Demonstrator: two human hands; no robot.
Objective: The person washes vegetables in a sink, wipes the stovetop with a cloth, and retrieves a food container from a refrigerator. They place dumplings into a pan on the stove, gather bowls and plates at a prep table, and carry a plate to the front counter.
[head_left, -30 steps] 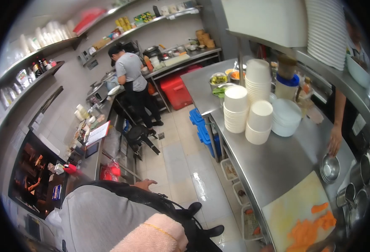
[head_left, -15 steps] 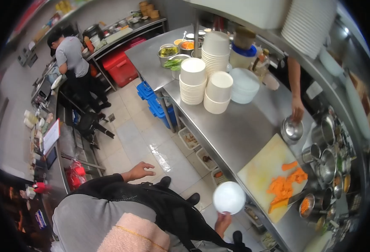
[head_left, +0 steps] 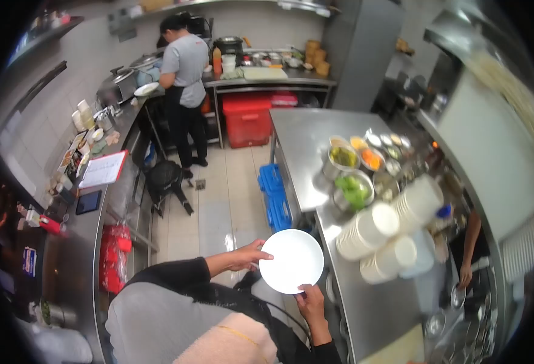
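Note:
A round white plate [head_left: 292, 262] is held in front of my body, its upper face toward me. My left hand [head_left: 247, 255] grips the left rim, with the thumb over the edge. At the lower right rim, my right hand [head_left: 310, 302] pinches the plate between thumb and fingers. The fingers under the plate are hidden. Just right of it runs the steel table [head_left: 376, 312], which carries stacks of white paper bowls [head_left: 368, 232].
A steel bowl of green leaves [head_left: 353, 190] and several pots of ingredients stand on the table. Blue bins [head_left: 274, 197] sit beside it. A co-worker [head_left: 185, 79] stands at the back left counter; another person's arm [head_left: 469, 249] reaches in at right. A stool [head_left: 165, 179] stands on the floor.
My left hand, free before, has come onto the plate's rim. The plate has moved up and in front of me, still in my right hand. My view has turned left.

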